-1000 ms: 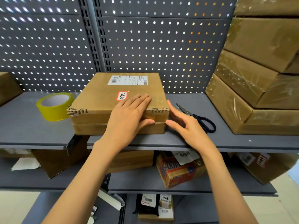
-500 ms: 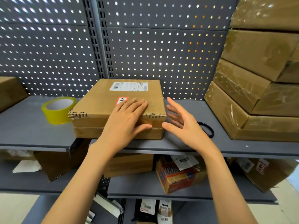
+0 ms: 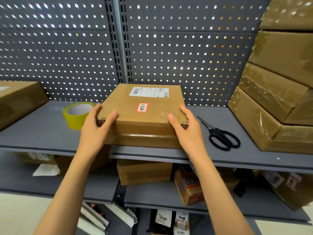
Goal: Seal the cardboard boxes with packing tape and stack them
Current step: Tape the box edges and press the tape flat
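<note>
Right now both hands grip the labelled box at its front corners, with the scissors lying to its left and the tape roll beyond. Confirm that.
Not quite. In the head view the left hand and right hand do grip the labelled box at its front corners, but the scissors lie to its right. The tape roll is the thing on its left.

Matt cardboard box (image 3: 142,114) w/ glossy tape; matt grey metal shelf (image 3: 42,131)

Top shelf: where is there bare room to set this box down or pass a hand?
Bare shelf lies left of the tape roll, and in front of the scissors. Crowded at right, where stacked boxes fill the corner.
</note>
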### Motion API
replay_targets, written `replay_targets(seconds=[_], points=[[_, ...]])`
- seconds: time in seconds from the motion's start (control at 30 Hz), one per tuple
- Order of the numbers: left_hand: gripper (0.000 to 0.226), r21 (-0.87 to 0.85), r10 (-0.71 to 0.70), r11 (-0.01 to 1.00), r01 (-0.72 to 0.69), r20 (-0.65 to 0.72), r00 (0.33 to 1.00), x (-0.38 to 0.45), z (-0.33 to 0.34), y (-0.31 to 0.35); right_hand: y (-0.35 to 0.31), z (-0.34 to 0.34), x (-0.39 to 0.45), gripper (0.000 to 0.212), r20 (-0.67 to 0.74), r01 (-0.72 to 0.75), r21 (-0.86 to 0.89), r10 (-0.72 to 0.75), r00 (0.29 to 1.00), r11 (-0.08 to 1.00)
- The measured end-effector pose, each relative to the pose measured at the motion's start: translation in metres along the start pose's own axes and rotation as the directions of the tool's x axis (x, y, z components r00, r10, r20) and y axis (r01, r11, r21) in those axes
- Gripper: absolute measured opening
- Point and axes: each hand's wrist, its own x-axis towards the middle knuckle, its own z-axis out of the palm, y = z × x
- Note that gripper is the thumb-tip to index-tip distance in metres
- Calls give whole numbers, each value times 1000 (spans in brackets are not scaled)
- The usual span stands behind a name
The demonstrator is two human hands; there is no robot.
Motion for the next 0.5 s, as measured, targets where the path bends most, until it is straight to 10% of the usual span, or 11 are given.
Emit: replay_targets(seconds=[0.5], points=[[60, -82, 23, 996, -24, -20, 1000, -17, 36, 12, 11, -29, 1, 29, -120, -85, 199, 110, 987, 976]])
